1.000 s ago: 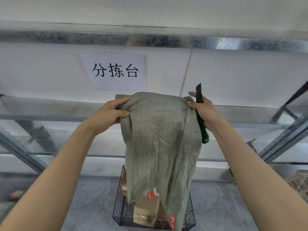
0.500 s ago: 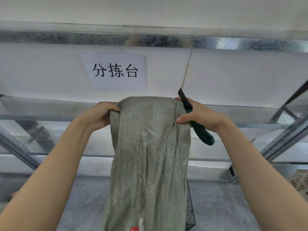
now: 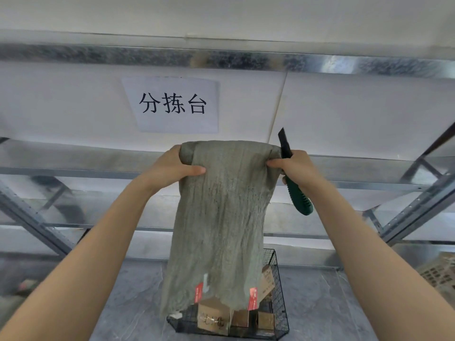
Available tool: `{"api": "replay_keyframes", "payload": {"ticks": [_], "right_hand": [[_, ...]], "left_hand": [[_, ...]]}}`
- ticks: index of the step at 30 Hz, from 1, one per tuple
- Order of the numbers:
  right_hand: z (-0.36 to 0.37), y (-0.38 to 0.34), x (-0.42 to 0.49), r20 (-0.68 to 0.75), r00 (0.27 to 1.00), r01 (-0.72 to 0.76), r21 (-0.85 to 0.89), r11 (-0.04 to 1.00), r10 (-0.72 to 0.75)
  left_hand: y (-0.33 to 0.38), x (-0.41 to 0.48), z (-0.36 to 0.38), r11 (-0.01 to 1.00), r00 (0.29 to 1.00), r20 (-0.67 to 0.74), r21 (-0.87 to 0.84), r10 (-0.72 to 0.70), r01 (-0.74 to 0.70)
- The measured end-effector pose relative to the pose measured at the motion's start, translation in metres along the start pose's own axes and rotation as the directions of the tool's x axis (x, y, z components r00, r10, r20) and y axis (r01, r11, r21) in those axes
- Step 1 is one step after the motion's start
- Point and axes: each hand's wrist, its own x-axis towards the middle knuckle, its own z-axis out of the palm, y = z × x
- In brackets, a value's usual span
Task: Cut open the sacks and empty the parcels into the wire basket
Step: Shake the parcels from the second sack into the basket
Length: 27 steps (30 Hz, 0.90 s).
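Hands hold the grey sack (image 3: 221, 217) up by its top corners: the left hand (image 3: 172, 168) grips one, the right hand (image 3: 299, 168) pinches the other and also clasps a green-handled knife (image 3: 299, 198), blade up. The torn lower edge, with two red tags (image 3: 199, 292), hangs just over the wire basket (image 3: 278, 279) on the floor (image 3: 320, 303), where brown parcels (image 3: 213, 316) lie, their writing unreadable. Behind, a paper sign (image 3: 172, 104) reads 分拣台.

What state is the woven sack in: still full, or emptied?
Seemingly emptied: the woven sack hangs limp and flat, mouth down, above the wire basket, where cardboard parcels lie.
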Motion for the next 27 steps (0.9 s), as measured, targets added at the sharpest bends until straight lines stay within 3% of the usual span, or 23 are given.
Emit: {"api": "replay_keyframes", "payload": {"ticks": [6,11,15,19,23,27], "right_hand": [[-0.014,0.007,-0.001,0.138,0.99,-0.064,0.253,0.965,0.03],[-0.017,0.014,0.0,0.249,0.964,-0.199,0.427,0.882,0.097],[-0.016,0.018,-0.001,0.3,0.942,-0.292,0.508,0.81,0.151],[-0.008,0.015,-0.001,0.258,0.959,-0.234,0.472,0.85,0.121],[-0.006,0.011,-0.002,0.267,0.961,-0.165,0.355,0.92,0.069],[-0.008,0.009,-0.01,0.365,0.929,-0.134,0.2,0.971,0.053]], "left_hand": [[-0.014,0.006,-0.011,0.99,0.99,-0.132,0.141,0.05,-0.031],[-0.01,-0.002,-0.005,0.999,1.0,-0.01,-0.052,-0.001,0.001],[-0.008,-0.001,0.001,0.992,1.0,-0.021,-0.125,-0.02,0.017],[-0.006,0.004,0.005,0.978,0.992,-0.122,-0.209,-0.03,0.004],[-0.003,0.007,0.009,0.988,0.946,-0.323,-0.133,0.026,-0.073],[-0.002,0.008,0.01,0.995,0.887,-0.457,-0.035,0.071,-0.098]]}}
